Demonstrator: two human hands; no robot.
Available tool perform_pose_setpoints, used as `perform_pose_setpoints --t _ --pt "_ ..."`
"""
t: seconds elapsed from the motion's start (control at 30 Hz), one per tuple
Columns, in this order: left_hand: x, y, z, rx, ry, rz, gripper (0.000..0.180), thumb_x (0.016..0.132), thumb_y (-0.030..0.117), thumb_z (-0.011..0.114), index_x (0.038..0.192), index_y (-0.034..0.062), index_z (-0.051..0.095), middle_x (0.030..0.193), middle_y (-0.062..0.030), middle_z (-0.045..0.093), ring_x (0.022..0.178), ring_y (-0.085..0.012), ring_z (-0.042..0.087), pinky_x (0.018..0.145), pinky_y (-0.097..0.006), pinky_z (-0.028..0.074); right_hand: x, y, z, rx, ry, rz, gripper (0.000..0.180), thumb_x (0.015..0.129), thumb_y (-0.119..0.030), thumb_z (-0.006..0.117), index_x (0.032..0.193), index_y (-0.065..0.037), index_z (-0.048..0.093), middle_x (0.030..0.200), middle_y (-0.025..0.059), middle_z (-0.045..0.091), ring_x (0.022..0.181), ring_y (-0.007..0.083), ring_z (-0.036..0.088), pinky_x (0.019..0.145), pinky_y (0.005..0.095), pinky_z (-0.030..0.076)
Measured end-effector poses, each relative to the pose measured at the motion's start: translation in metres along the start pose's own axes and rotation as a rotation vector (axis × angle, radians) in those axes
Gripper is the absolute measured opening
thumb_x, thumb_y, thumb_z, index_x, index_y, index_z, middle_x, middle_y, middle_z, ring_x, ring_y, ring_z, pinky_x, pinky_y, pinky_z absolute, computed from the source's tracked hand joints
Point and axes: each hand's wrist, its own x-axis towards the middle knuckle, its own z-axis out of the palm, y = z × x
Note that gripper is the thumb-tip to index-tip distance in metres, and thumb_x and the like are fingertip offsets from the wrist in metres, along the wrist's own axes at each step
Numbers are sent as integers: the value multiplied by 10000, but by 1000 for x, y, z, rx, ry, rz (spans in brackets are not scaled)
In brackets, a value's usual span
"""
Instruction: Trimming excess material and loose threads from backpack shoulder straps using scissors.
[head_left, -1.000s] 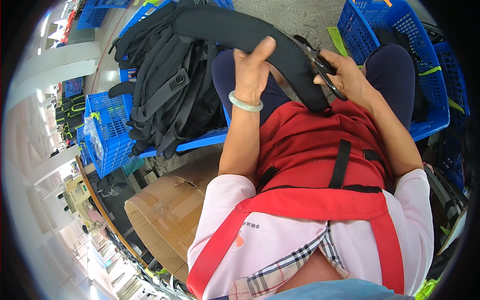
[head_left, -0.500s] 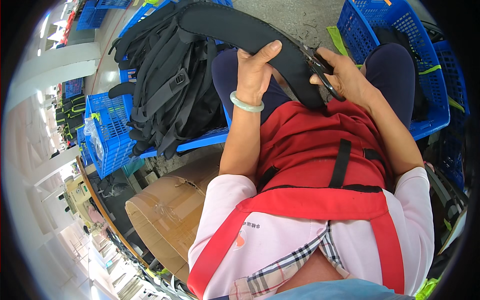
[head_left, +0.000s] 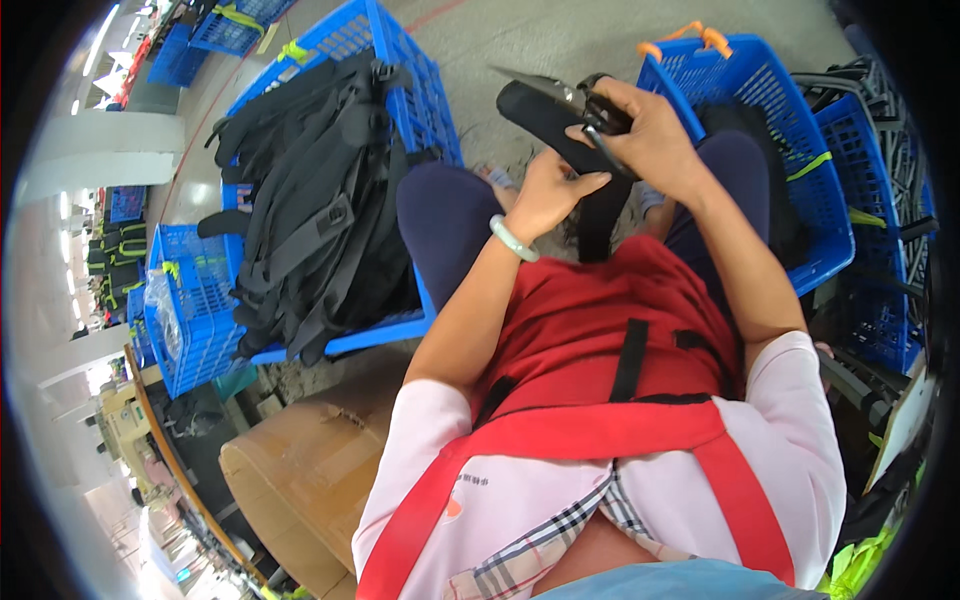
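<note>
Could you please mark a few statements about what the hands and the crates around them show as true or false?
1. The right hand holds scissors. True.
2. The left hand rests on the cardboard box. False: it is up at the black strap.
3. The crate on the left is piled with black straps. True.
4. The left wrist is bare. False: it wears a pale green bangle.
5. The apron is blue. False: it is red.
</note>
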Motion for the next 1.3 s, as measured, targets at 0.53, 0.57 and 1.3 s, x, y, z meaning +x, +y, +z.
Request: perform_pose_setpoints --t 0.53,0.57,1.3 --pt "-8 33 -45 -1057 369 100 192 878 -40 593 1028 70 643 1040 -51 662 983 -182 626 900 -341 497 -51 14 19 1104 344 389 178 876 -207 675 837 -86 550 656 40 566 587 132 558 541 232 432" --pt "-9 33 -50 -1030 369 129 185 874 -40 599 1013 72 648 1029 -49 666 976 -180 629 898 -341 498 -47 21 16 1051 367 400 205 875 -210 682 799 -88 535 664 45 563 600 128 547 554 239 430" --pt "-14 9 -79 -833 306 284 168 863 -34 616 962 74 699 992 -54 686 963 -167 633 927 -344 472 -48 66 6 592 364 400 306 841 -133 717 765 -121 421 661 44 574 564 105 528 503 218 376"
